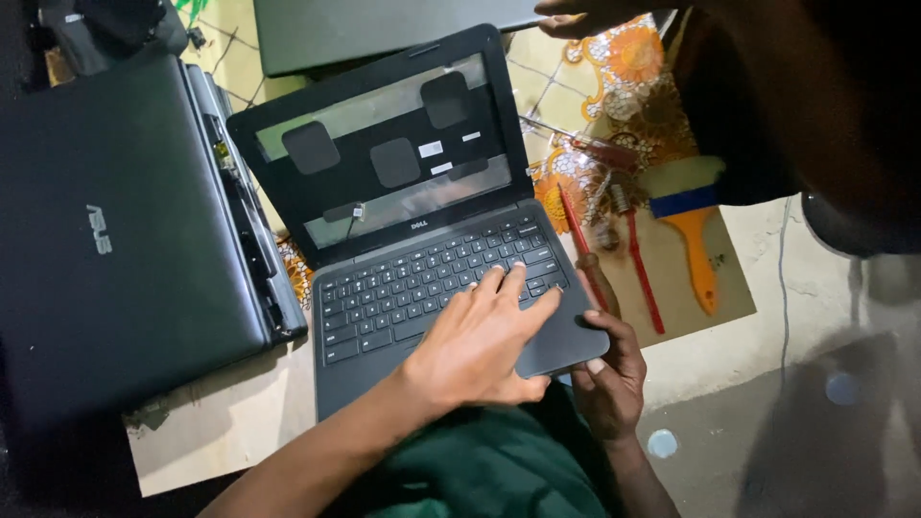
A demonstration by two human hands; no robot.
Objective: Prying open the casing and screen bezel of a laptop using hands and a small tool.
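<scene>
Head view, left to right. Closed dark laptop (115, 221) at 9 o'clock, lid up, hinge edge with exposed parts facing the middle. Just beside it at centre: open small laptop (422, 240), screen panel gone, bare lid back with black pads and white labels showing inside the bezel. Base resting on a board (230, 422) and partly over a lap in green cloth (480, 470) at 6 o'clock. Left hand (480, 345) flat on the palm rest and lower keyboard, fingers (513, 283) spread, tips on the keys, gripping nothing. Right hand (609, 369) at 5 o'clock from the keyboard, fingers curled around the base's front right corner, thumb on top of the edge. Just right of that, toward 3 o'clock: two red-handled screwdrivers (638, 273) lying on the board, one touching the right hand's fingertip area. Further right, orange-handled brush (696, 225) with a blue band. Patterned orange cloth (633, 67) at 1 o'clock. Another person's hand (576, 17) at 12 o'clock, on the edge of a second dark lid (384, 29).
</scene>
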